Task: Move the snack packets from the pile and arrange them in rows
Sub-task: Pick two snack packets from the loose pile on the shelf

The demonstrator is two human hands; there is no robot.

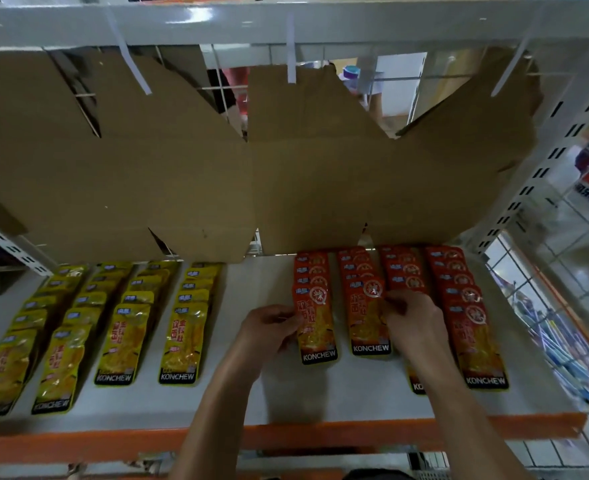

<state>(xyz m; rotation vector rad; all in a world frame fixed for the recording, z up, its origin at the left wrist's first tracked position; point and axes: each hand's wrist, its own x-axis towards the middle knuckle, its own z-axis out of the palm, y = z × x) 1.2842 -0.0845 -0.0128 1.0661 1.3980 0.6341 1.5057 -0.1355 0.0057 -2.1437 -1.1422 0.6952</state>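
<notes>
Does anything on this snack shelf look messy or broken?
The snack rows look tidy. The odd thing is the cardboard behind them: its top edge is torn and jagged, with gaps that show the wire backing. Also, the second red row's front packet, under the right hand, sits farther back than its neighbours.

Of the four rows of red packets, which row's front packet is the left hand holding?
The leftmost red row. The left hand pinches its front packet at the left edge; the right hand is on the second row's front packet.
</notes>
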